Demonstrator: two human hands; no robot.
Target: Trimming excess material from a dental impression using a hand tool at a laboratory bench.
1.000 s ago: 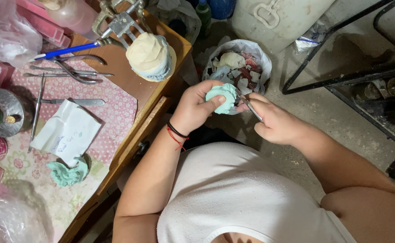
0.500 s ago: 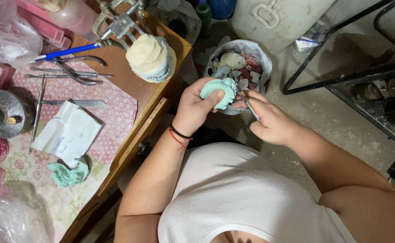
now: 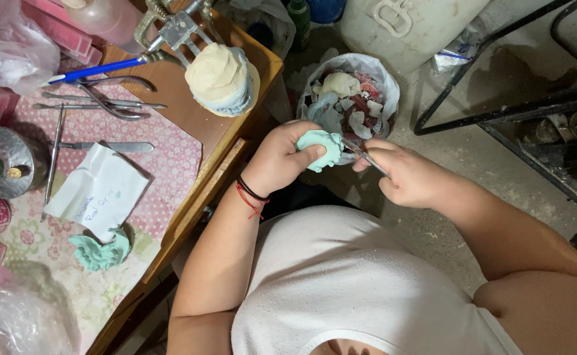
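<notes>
head view, left to right: at the far left of your table [image 3: 190, 125] sit a round metal dish [image 3: 5, 161] and a folded white paper slip [image 3: 97, 190], with a lump of pale green material [image 3: 101, 252] just below the slip on the flowered cloth. above them lie a blue-handled tool [image 3: 94, 69], a pair of metal pliers [image 3: 107, 98] and a thin metal spatula [image 3: 101, 146]. nearer the table's edge stands a cream-coloured plaster cast [image 3: 219, 79], touching a metal clamp frame [image 3: 173, 26] behind it.

off the table's edge, your left hand [image 3: 282, 158] has its fingers curled shut around a pale green mould piece [image 3: 321, 148], thumb pressed on its front. the piece is held in the air, just in front of a plastic-lined waste bin [image 3: 384, 82] full of white, green and pink scraps on the floor.

your right hand [image 3: 410, 177] is just beside it, fingers pinched shut on a slim metal instrument [image 3: 364, 156] whose tip touches the green piece. a red and a black band circle your left wrist.

further right, a white plastic container [image 3: 400, 26] stands behind the bin, and a black metal frame [image 3: 531, 112] runs across the concrete floor.
</notes>
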